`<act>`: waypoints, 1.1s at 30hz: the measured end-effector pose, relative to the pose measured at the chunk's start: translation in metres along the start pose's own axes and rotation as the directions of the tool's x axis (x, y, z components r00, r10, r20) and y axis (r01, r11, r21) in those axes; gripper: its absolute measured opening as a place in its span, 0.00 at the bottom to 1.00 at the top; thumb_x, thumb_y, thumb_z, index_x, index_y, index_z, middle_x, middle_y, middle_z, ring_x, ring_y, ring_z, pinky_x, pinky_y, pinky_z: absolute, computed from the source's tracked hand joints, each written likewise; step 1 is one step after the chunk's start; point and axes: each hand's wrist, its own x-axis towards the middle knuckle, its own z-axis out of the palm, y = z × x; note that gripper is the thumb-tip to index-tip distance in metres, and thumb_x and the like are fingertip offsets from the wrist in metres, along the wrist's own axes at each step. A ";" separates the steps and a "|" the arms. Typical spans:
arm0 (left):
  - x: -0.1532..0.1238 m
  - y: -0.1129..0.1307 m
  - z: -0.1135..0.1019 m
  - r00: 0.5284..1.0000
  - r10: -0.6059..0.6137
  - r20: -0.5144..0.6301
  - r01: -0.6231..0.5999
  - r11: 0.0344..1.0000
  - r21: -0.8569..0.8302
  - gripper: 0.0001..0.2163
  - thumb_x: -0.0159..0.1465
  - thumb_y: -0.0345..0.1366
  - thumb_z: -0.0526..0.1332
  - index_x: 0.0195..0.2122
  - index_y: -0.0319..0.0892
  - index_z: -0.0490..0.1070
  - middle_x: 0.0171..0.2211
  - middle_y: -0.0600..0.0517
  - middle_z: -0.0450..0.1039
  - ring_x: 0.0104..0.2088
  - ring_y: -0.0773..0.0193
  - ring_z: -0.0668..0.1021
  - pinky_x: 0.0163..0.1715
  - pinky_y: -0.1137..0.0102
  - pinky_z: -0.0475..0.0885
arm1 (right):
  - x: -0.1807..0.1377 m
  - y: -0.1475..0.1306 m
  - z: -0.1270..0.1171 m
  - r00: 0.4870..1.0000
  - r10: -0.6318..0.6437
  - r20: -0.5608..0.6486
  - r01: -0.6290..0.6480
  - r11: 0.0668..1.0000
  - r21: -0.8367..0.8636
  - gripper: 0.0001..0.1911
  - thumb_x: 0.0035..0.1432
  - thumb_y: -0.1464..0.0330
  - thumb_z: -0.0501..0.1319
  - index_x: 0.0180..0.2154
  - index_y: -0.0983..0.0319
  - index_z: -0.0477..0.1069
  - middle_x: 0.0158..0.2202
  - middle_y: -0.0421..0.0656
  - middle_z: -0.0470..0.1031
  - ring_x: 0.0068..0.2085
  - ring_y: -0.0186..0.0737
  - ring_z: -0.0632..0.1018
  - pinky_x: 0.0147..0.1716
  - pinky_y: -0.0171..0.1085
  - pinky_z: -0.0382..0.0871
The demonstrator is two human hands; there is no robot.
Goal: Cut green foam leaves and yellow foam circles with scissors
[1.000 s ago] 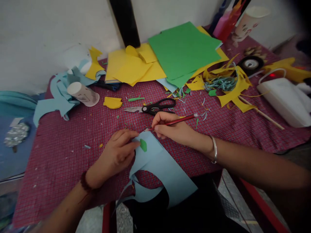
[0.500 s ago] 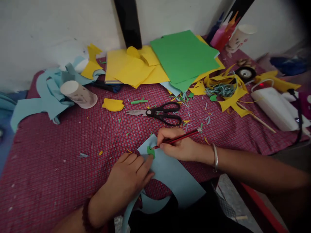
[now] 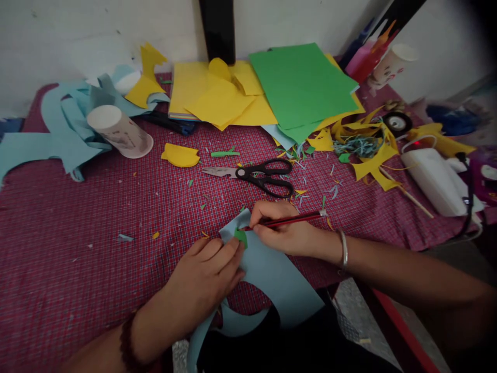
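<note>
My right hand (image 3: 279, 228) grips a red and black pencil (image 3: 291, 219), its tip at the edge of a small green paper piece (image 3: 241, 238). That piece lies on a light blue paper sheet (image 3: 277, 274) with a curved cut-out, which hangs over the table's front edge. Fingers of my left hand (image 3: 212, 272) lie flat, the fingertips pressing the green piece and the blue sheet down. Beyond my hands, black-handled scissors (image 3: 248, 173) rest on the checked cloth, blades pointing left.
Yellow sheets (image 3: 217, 103) and green sheets (image 3: 306, 88) are stacked at the back. Blue paper scraps (image 3: 73, 129) and a paper cup (image 3: 120, 132) stand left. Yellow scraps (image 3: 373, 160), a white device (image 3: 435, 181) and paint bottles (image 3: 365, 57) are on the right.
The camera view has shifted slightly. My left fingertips have moved up onto the green piece, and the pencil tip is now at its upper edge.
</note>
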 end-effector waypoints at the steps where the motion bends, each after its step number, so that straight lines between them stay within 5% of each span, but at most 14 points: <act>1: 0.000 0.000 -0.001 1.000 -0.001 -0.006 0.001 1.000 -0.002 0.11 0.67 0.35 0.55 0.46 0.38 0.72 0.43 0.47 0.77 0.38 0.57 0.75 0.38 0.61 0.70 | 0.000 0.000 0.000 1.000 -0.002 0.006 0.002 1.000 -0.010 0.06 0.48 0.78 0.54 0.26 0.62 0.66 0.23 0.36 0.69 0.25 0.31 0.70 0.25 0.30 0.60; 33: 0.000 -0.001 -0.002 0.999 -0.035 0.027 0.038 0.995 -0.088 0.10 0.65 0.36 0.58 0.44 0.38 0.72 0.44 0.48 0.77 0.37 0.56 0.73 0.35 0.62 0.68 | -0.006 0.002 -0.002 0.989 -0.112 0.095 0.109 0.993 0.039 0.07 0.46 0.79 0.54 0.24 0.62 0.64 0.22 0.36 0.68 0.24 0.30 0.69 0.24 0.30 0.59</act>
